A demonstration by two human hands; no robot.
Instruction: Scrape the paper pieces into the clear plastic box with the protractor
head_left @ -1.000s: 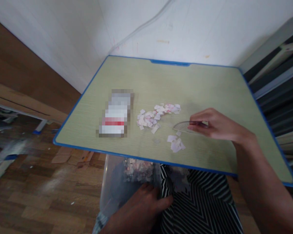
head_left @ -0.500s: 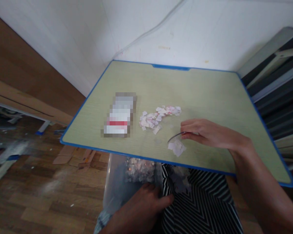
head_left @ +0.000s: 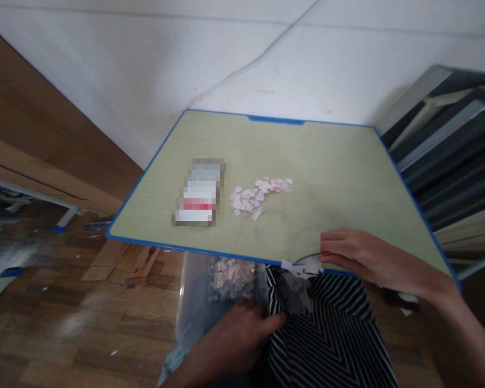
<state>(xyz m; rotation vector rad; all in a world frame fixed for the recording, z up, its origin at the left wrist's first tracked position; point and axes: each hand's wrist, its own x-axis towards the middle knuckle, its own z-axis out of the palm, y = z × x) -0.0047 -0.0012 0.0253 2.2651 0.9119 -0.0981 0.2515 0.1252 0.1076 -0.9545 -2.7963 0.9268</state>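
At the front edge of the table, my right hand (head_left: 347, 250) is closed on a thin, dark, curved strip (head_left: 313, 255), whose exact kind I cannot make out. White paper scraps (head_left: 303, 268) lie by the strip at the blue rim. Below the edge, my left hand (head_left: 246, 331) grips a black-and-white striped cloth (head_left: 331, 334) between thumb and fingers. More paper pieces (head_left: 297, 293) rest in a fold of that cloth, looking greyish in the shade. On the tabletop is a loose pile of small white and pinkish paper scraps (head_left: 248, 199).
The pale green table (head_left: 327, 161) has a blue rim. A blurred-out white and red flat object (head_left: 200, 191) lies left of the pile. Under the front edge stands a clear plastic bin (head_left: 184, 302) with a bag of scraps (head_left: 232, 277). Folded frames (head_left: 448, 129) lean at the right.
My right hand has moved toward me and right, bringing the strip and the paper scraps from the tabletop to its front rim. My left hand keeps its grip on the cloth.
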